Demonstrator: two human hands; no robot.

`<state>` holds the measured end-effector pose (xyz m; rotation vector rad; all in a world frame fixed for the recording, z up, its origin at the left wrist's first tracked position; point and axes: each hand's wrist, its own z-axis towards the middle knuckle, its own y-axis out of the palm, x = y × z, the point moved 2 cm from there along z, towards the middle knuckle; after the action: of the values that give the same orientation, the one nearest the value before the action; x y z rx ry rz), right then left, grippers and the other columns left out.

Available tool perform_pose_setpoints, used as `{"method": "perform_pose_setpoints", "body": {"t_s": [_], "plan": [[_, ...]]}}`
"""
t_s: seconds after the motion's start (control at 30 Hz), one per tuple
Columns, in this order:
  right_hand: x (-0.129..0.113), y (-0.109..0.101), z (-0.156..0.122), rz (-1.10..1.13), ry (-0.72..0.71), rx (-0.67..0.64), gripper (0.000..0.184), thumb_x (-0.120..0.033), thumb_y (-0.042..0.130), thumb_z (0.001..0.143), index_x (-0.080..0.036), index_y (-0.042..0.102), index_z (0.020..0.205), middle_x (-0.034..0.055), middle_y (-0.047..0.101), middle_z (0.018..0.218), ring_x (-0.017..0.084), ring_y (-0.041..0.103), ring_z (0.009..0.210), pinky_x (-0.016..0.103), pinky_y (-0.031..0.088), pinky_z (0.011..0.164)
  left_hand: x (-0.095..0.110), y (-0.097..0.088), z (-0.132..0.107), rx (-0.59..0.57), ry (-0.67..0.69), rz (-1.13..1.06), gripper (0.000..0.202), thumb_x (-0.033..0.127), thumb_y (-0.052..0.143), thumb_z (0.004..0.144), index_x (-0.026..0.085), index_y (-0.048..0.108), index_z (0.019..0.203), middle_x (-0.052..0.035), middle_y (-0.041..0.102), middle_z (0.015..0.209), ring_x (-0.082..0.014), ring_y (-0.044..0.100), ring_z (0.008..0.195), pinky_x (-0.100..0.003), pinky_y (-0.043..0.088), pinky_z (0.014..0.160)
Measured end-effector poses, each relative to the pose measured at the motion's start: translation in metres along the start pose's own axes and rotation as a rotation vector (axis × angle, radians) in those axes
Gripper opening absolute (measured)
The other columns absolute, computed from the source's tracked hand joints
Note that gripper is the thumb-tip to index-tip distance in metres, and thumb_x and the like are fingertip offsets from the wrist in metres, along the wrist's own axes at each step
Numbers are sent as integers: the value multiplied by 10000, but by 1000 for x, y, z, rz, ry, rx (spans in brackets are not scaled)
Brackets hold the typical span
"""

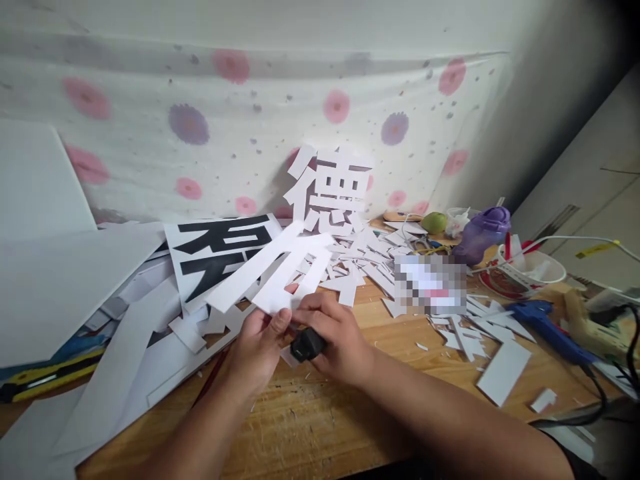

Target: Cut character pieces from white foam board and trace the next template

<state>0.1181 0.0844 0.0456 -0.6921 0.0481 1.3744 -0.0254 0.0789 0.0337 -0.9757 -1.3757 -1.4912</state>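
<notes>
At the back of the bench [280, 420], a cut-out character [303, 193] stands before a hanging sheet [280, 113]. Offcuts [367, 247] spread from its foot toward the right. Left of it, a printed sheet [215, 259] lies beside boards [40, 293], a knife [57, 375] among them. Toward the right edge, a bottle [481, 235] lies behind a glue gun [550, 330], a bowl [500, 279] between. Mid-bench, a cut piece [273, 287] extends ahead of the left hand [263, 347].

The middle is brightly lit, with the held white cutout [259, 265] nearly washed out by glare; a soft shadow is cast on the wall covering [300, 80] behind; the upper right corner is darkened, edges are stretched, one patch is pixelated
</notes>
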Motion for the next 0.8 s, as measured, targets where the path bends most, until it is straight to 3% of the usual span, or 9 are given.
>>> {"method": "perform_pose_setpoints", "body": {"t_s": [0.17,0.27,0.37,0.43,0.57,0.8], "plan": [[3,-6,1,35,0,-47,341,-147,553,832,-209,596,1165,105,661,1112,203,644,1039,344,547,863,7,0,1,49,30,-70,471,429,778,744,172,672,1125,-114,720,1130,-279,674,1054,-387,573,870],[9,-18,1,-115,181,-47,309,-184,553,866,-227,567,1171,85,708,1033,210,678,934,340,544,778,6,-4,3,76,48,-24,428,446,729,791,210,645,1138,-97,718,1130,-277,707,967,-403,609,768],[10,-28,6,-302,334,-139,416,-378,636,863,-196,533,1222,121,714,1026,260,682,878,362,520,725,4,-7,3,95,98,51,413,445,675,840,245,598,1193,-77,706,1167,-265,714,945,-423,616,765],[5,-31,10,-361,342,-244,452,-438,590,890,-177,512,1251,144,698,1060,280,671,895,366,501,712,5,-9,3,108,168,119,392,444,649,861,233,596,1187,-80,698,1186,-273,701,994,-432,611,799],[-4,-29,13,-432,337,-409,325,-378,461,956,-178,563,1192,114,695,996,254,658,829,330,444,638,8,-12,0,179,269,309,375,466,642,860,204,621,1127,-96,683,1204,-298,666,1076,-400,622,786],[-3,-26,11,-489,375,-442,364,-378,482,939,-155,594,1204,124,726,1008,283,680,861,350,437,640,8,-16,-3,211,323,443,348,458,598,893,196,601,1121,-109,659,1227,-304,627,1147,-396,625,810]]}}
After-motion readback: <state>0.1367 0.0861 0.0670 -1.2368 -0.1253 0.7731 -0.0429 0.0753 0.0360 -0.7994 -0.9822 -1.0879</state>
